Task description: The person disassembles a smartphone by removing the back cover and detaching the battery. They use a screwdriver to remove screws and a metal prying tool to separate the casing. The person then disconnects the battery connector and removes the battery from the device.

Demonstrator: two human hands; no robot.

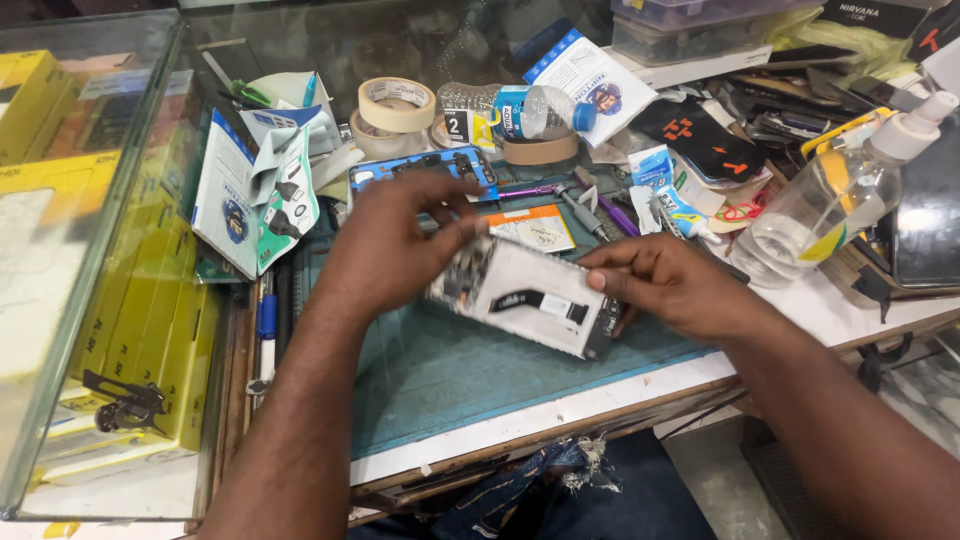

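Note:
An opened phone (525, 295), back side up with a white panel and a black flex strip across it, is held just above a teal work mat (440, 370). My left hand (395, 245) grips its left end, fingers curled over the exposed board. My right hand (665, 280) holds its right end, thumb pressed on the top edge. A blue phone frame (425, 170) lies beyond my left hand. An orange and white card (535, 228) rests on the mat behind the phone.
Tape rolls (397, 105), a small plastic bottle (535, 110), purple-handled tools (600, 205), and packets crowd the back. A clear spray bottle (840, 190) stands at right. A glass case with yellow boxes (150, 300) sits left. The bench's front edge (560, 405) is near my knees.

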